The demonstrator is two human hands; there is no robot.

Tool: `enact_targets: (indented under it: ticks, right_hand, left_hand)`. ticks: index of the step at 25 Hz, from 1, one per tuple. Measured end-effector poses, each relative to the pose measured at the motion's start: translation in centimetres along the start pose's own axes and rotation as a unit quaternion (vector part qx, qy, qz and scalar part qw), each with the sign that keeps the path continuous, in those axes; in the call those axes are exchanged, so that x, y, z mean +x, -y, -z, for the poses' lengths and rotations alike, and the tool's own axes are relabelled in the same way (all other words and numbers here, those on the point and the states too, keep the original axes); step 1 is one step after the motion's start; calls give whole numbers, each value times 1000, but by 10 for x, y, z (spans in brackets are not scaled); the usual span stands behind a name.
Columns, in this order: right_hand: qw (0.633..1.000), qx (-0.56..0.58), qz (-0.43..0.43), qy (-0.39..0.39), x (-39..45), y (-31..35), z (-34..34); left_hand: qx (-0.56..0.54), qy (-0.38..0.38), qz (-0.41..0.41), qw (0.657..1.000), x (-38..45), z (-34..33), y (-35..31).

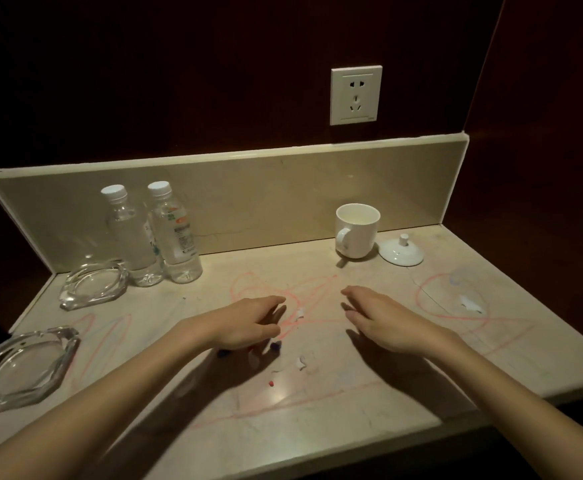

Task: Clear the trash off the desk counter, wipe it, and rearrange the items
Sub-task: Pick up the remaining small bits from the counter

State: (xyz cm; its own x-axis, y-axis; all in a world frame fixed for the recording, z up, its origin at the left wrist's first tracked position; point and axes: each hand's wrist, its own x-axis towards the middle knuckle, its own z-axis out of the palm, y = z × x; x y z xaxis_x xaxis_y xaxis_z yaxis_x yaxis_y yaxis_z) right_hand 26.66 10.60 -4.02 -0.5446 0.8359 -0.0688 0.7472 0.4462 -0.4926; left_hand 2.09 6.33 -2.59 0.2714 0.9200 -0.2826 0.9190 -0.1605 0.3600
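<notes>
On the desk (369, 382), between the hands: torn paper scraps (299, 312), one more near the front (302, 362), another far right (470, 303). Featherlight, limp, lying flat, likely hard to lift; best pinched at a curled edge or swept together. Left grip (248, 327) loosely curled, holding nothing visible; right grip (380, 317) relaxed open, empty.

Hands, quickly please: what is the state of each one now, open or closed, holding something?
Left hand: open, fingers loosely curled over the counter, holding nothing visible.
Right hand: open, fingers nearly straight, holding nothing.
</notes>
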Motion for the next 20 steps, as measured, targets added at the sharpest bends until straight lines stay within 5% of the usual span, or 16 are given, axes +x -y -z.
enact_targets:
  ticks: [7,20]
  right_hand:
    - [999,3,-34,20,-18,-31,-10]
    - [994,75,71,44,27,89,-78]
  left_hand:
    - [-13,-49,42,998,-39,-18,-34]
    - [-13,-83,171,982,-154,-9,31]
